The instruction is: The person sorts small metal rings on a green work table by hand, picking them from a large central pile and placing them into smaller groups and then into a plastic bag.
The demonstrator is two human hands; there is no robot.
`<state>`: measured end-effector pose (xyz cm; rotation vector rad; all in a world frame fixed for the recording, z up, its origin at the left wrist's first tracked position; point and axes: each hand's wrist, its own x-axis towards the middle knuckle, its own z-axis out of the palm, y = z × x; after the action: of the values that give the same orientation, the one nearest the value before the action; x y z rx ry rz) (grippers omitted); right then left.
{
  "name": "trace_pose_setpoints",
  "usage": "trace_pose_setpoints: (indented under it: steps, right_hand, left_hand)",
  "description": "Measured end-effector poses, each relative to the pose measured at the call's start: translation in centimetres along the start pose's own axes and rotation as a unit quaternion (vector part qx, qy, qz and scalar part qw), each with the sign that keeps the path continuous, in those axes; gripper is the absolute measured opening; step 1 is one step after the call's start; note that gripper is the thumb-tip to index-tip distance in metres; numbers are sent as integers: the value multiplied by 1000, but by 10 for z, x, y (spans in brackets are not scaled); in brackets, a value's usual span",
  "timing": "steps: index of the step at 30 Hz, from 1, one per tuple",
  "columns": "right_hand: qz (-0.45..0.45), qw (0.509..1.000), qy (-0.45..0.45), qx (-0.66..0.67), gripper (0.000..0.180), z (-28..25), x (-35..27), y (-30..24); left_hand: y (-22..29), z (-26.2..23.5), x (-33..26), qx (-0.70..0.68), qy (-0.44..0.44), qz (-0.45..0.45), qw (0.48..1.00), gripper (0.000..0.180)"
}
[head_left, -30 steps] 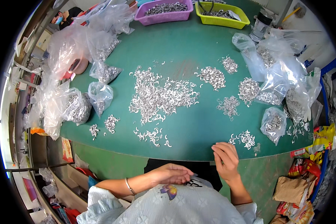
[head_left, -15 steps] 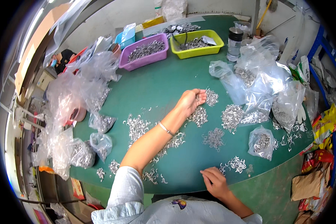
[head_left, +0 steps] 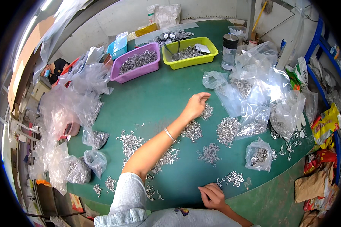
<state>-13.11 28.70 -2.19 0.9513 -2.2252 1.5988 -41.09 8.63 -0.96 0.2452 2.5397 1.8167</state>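
My left arm, with a silver bangle, stretches across the green table. My left hand is at the far edge of a small heap of silvery metal pieces, its fingers bent and pressed together. What they pinch, if anything, is hidden. Nearer heaps of small curved metal pieces lie beside my left forearm, which covers part of them. My right hand rests at the near table edge with fingers loosely bent and apart, nothing visible in it. Next to it lies a loose group of crescent-shaped metal pieces.
A purple tray and a yellow-green tray, both holding metal parts, stand at the back. Near them is a dark-lidded clear bottle. Clear plastic bags crowd the right; more bags line the left. A small bag of pieces sits front right.
The whole view has shifted slightly. My left hand has moved from the heap's left side to its far edge, turning its back upward. My right hand stays by the table edge.
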Motion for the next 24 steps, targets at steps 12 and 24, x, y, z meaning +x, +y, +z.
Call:
trace_pose_setpoints:
  steps: [12, 24]
  right_hand:
    - [-42, 998, 37, -39, 24, 0, -2, 1]
    - [-3, 984, 140, -107, 23, -31, -10, -10]
  left_hand:
    - [0, -2, -26, 304, 72, -27, 950, 39]
    - [90, 24, -138, 193, -9, 104, 975, 30]
